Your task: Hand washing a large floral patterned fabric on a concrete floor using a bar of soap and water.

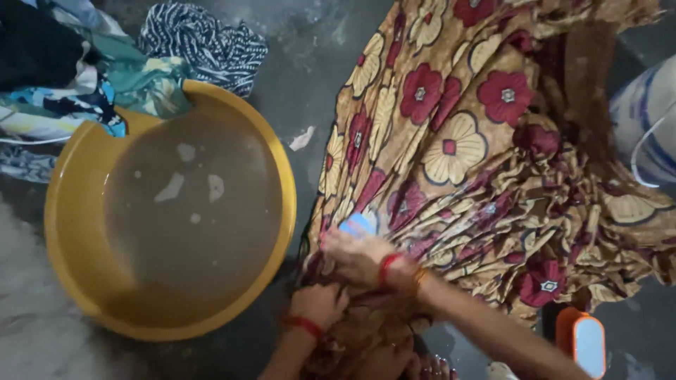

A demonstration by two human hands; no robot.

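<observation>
Two hands work at the bottom centre of the view, low over a wet grey floor (310, 77). Your right hand (359, 255) presses down on a floral cloth (451, 141), its fingers curled around a small blue bar of soap (358, 224) that peeks out past the fingertips. Your left hand (318, 304) sits just below it, fingers bunched tight on a gathered fold of the same cloth. Both wrists carry red bands.

The cloth is brown and cream with dark red flowers. It lies spread on the floor, its long axis running from your hands up toward the top right corner, where it fans out wide; the narrow, crumpled end is under your hands.

Just left of the cloth stands a round yellow basin (63, 239) of cloudy water with soap scum afloat. A pile of other clothes (84, 63) rests against its far rim.

Risks, as I judge them: the soap looks slick and barely covered, so it could shoot out from under your fingers toward the basin. The left hand's fold could also slip loose, letting the cloth slide across the wet floor.
</observation>
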